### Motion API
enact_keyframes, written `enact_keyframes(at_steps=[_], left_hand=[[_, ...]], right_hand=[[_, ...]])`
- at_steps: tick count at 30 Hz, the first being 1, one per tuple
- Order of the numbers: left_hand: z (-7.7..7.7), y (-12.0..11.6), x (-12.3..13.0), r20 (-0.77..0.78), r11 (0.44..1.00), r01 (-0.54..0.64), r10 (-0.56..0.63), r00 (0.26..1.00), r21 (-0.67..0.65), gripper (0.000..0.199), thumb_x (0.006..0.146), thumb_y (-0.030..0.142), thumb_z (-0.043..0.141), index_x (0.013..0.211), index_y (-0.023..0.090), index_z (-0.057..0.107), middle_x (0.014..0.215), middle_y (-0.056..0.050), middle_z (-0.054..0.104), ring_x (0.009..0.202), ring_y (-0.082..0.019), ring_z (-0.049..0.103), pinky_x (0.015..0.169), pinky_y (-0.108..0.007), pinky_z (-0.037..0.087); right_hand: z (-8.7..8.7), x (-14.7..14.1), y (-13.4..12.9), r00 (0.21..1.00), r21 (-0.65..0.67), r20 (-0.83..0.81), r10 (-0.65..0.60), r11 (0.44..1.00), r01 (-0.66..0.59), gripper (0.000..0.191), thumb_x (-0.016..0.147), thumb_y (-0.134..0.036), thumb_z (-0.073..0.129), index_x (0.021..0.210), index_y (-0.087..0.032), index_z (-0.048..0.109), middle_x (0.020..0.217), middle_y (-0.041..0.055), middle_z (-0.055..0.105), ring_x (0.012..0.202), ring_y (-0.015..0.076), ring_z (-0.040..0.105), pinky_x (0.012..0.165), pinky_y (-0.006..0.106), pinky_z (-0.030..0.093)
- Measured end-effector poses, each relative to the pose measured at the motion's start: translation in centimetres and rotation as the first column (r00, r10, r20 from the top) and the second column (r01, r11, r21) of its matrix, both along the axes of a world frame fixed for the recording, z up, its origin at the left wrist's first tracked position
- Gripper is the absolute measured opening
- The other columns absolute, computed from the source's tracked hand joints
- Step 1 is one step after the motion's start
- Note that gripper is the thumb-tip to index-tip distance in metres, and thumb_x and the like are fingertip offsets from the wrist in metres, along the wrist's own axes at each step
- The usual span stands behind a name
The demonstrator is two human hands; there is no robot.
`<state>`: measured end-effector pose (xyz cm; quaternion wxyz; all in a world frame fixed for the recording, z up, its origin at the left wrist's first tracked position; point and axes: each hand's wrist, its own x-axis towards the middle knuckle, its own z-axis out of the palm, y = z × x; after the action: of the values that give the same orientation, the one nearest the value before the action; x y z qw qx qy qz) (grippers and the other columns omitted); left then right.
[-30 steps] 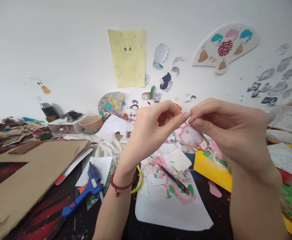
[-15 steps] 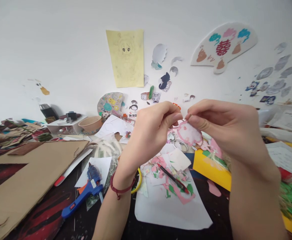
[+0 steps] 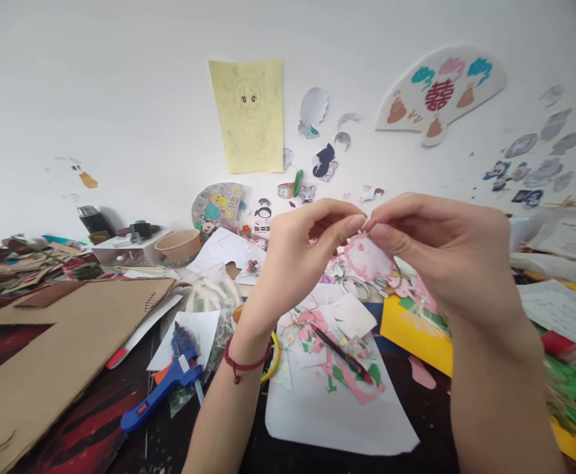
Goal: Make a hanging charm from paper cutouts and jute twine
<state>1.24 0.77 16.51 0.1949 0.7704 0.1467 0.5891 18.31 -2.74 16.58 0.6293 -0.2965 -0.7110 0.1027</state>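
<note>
Both hands are raised above the tabletop (image 3: 416, 428), their fingertips nearly meeting. The right hand (image 3: 438, 257) has thumb and forefinger pinched on the top of a pink-edged white cutout with a scalloped outline and a small pink mark (image 3: 368, 258), which hangs just below the fingertips. The left hand (image 3: 305, 253), with a dark red cord bracelet (image 3: 245, 365) at its wrist, brings thumb and forefinger close together just beside the right fingertips; whether it grips anything there I cannot tell.

Below the hands, a large white sheet of paper (image 3: 334, 431) lies on the dark surface, its upper part strewn with pink and green paper scraps (image 3: 355, 382). A slim black pen with red parts (image 3: 341, 353) rests diagonally across them. To the right is a bright yellow sheet (image 3: 413, 334), partly behind the right forearm.

On the left lie a blue glue gun (image 3: 164, 390), partly on a smaller white sheet (image 3: 162, 352), and a big piece of brown cardboard (image 3: 90, 342). Farther back stands a round tan bowl (image 3: 179, 250). A pale yellow drawing (image 3: 259, 141) and a white fan-shaped panel (image 3: 480, 82) are on the wall.
</note>
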Motion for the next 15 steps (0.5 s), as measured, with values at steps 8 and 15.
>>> enact_keyframes(at_steps=[8, 15], left_hand=[[0.02, 0.61, 0.1, 0.083, 0.942, 0.228, -0.214, 0.973, -0.245, 0.021, 0.087, 0.036, 0.07, 0.086, 0.015, 0.073, 0.077, -0.003, 0.067, 0.065, -0.008, 0.057, 0.054, -0.019, 0.047], [-0.51, 0.88, 0.9, 0.183, 0.922, 0.337, -0.304, 0.935, -0.192, 0.014, 0.083, 0.032, 0.075, 0.086, 0.018, 0.071, 0.082, -0.002, 0.069, 0.07, -0.009, 0.061, 0.06, -0.021, 0.051]], right_hand=[[0.11, -0.62, -0.16, 0.997, 0.112, -0.05, -0.053, 0.992, 0.058, 0.013, 0.083, -0.016, 0.072, 0.083, -0.029, 0.073, 0.078, -0.0009, 0.067, 0.072, 0.0164, 0.061, 0.067, 0.035, 0.052], [-0.02, -0.76, 0.03, 0.992, 0.126, -0.109, -0.056, 0.99, 0.069, 0.01, 0.082, -0.016, 0.073, 0.083, -0.026, 0.074, 0.078, -0.0008, 0.068, 0.07, 0.0151, 0.063, 0.065, 0.033, 0.052]])
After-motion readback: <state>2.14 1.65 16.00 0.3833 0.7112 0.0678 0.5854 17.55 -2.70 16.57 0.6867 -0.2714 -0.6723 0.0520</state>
